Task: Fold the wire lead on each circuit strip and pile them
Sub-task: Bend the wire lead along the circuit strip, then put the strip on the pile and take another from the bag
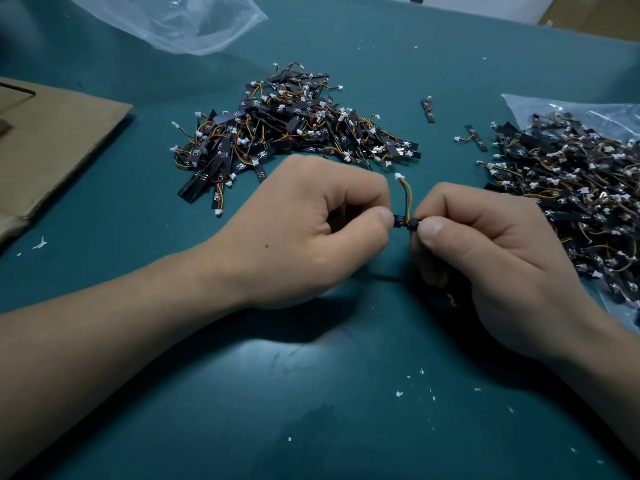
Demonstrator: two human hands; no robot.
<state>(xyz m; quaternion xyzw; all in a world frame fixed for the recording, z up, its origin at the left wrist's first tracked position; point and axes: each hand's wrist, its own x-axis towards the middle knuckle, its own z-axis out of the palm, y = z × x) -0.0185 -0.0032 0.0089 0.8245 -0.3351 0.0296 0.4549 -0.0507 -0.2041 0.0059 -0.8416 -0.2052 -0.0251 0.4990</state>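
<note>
1. Teal mat (311,393) covers the bench, with white flecks scattered on it.
2. Strip (405,221): black, held level just above the mat between both hands. Only its middle shows.
3. Left hand (311,230) pinches the strip's left end, thumb against forefinger, remaining fingers curled under.
4. Right hand (485,254) pinches the strip's right end the same way, thumb tip on top.
5. Lead (406,197) of red, yellow and black wires rises upright from the strip's middle, between the two thumbs. Its white plug (399,176) sits at the tip, leaning slightly left.
6. Pile (287,133) of strips with leads lies on bare mat beyond the strip and to its left.
7. Heap (571,202) of more strips lies right of the strip, on a clear bag (540,105).
8. A few loose strips (476,136) lie beyond the strip to its right, between pile and heap.
9. Cardboard (52,143) lies far left of the strip.
10. Far bag (180,19), clear and crumpled, sits well beyond the strip, past the pile.
</note>
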